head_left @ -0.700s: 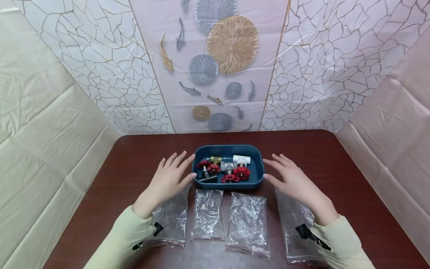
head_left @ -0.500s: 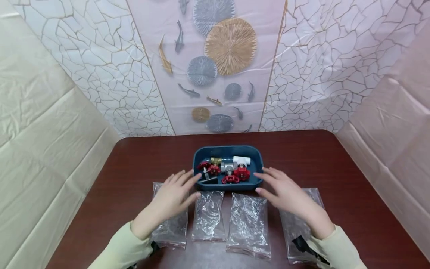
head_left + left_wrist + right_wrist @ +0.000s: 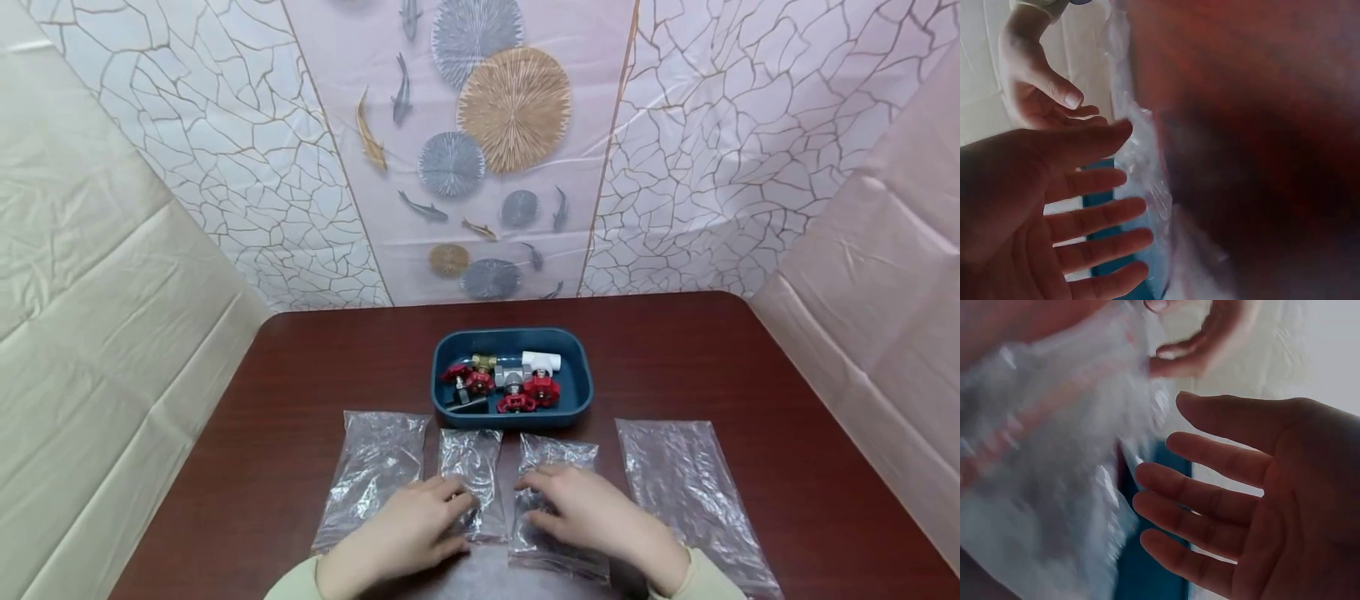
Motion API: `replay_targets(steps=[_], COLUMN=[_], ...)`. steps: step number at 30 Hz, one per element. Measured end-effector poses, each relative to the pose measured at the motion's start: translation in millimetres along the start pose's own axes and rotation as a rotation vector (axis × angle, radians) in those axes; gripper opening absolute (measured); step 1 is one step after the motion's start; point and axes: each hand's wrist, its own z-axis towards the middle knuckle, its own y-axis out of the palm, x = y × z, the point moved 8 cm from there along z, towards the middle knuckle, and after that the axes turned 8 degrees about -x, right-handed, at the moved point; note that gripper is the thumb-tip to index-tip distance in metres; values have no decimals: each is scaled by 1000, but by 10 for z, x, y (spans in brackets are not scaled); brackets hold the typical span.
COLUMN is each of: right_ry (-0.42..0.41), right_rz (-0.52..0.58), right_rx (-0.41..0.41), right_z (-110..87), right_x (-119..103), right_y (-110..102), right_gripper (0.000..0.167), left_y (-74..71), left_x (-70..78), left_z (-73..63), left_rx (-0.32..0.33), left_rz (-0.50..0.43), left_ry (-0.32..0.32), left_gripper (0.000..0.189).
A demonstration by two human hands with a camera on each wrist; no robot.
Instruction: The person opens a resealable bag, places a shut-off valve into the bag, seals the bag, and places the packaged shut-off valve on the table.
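My left hand [image 3: 412, 532] hovers with fingers loosely extended over the gap between the leftmost clear plastic bag [image 3: 375, 467] and a smaller clear bag [image 3: 471, 454]. Over another clear bag [image 3: 558, 452], my right hand [image 3: 596, 515] is spread in the same way. Neither palm holds anything in the wrist views, where the left fingers [image 3: 1094, 217] and right fingers [image 3: 1197, 494] show apart from one another. Whether the fingertips touch the plastic I cannot tell. A fourth bag, the rightmost clear bag [image 3: 678, 475], lies flat beyond my right hand.
Behind the bags stands a dark blue tray [image 3: 513, 421]. It contains valves with red handwheels [image 3: 542, 389], a white pipe tee [image 3: 542, 362], a brass fitting [image 3: 483, 362] and a black piece [image 3: 468, 406]. Fabric walls [image 3: 120, 333] border the brown table [image 3: 300, 367].
Both hands have drawn back from the sides of the blue tray toward the table's front and inward, over the bags. The tray and its contents look the same.
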Motion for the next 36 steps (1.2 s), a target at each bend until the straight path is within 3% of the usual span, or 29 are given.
replay_targets(steps=[4,10,17,23,29,36], right_ry=[-43,-102,-110,-108,-111,-37], right_rz=[-10,-53,-4,13,-10,44], right_rx=[-66,-89,-124,-114,-18,178], right_z=[74,126,143,140,159,225], right_x=[-94,-190,-184,-178,-200,-183], right_y=[178,316,348,330,143,-230], right_gripper=[30,28,33,36,32,16], left_y=[88,104,106,82,-79,-476], left_x=[59,125,145,119,39,-109], left_z=[3,50,92,137,235,404], left_rx=[8,49,60,54,91,193], left_rz=[16,18,-4,-24,-29,-72], left_ry=[59,121,118,107,85,-8], left_gripper=[40,24,9,6,6,10])
